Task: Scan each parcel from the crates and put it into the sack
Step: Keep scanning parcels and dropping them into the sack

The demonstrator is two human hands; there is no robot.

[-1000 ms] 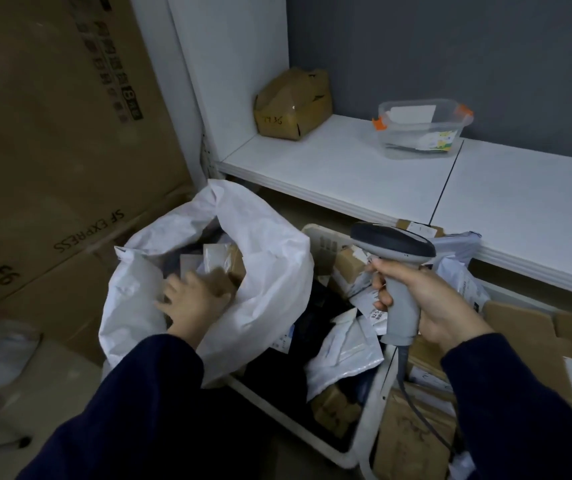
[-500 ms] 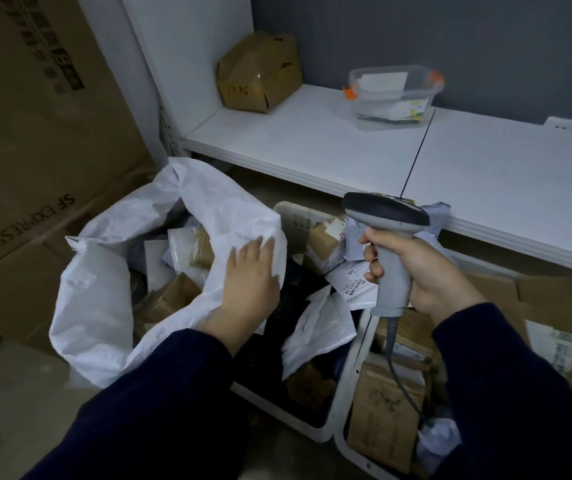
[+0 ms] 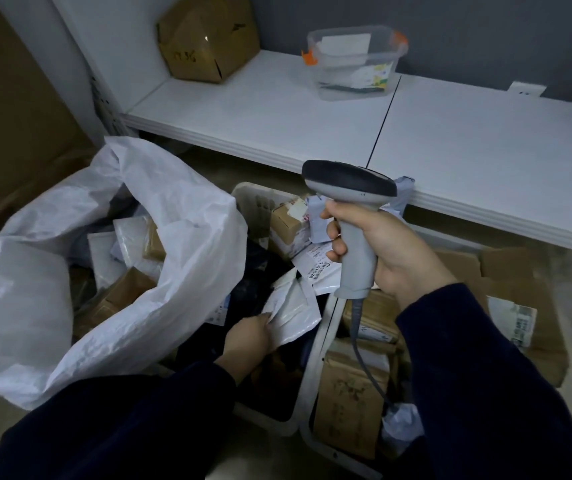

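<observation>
Now | left hand (image 3: 249, 336) pinches one white mailer (image 3: 293, 308) | right hand (image 3: 392, 251) grips one scanner (image 3: 350, 188) | seemingly two crates (image 3: 255, 197)

Left hand (image 3: 249, 336) is reaching into the left crate (image 3: 256, 202), gripping a mailer (image 3: 295, 308) lying on top of the parcels there. Sack (image 3: 180, 237) is sitting just left of that hand, mouth gaping, parcels lying inside. Right hand (image 3: 392, 251) is holding the scanner (image 3: 350, 188) upright over the seam between the left crate and the right crate (image 3: 329, 457). A boxed parcel (image 3: 343, 417) is lying in the right crate, below that hand. Table (image 3: 277, 109) is running behind both hands, carrying a carton (image 3: 208, 39) far left and a tub (image 3: 353, 60) beyond the scanner. Stacked boxes (image 3: 17, 116) are standing left of the sack.
</observation>
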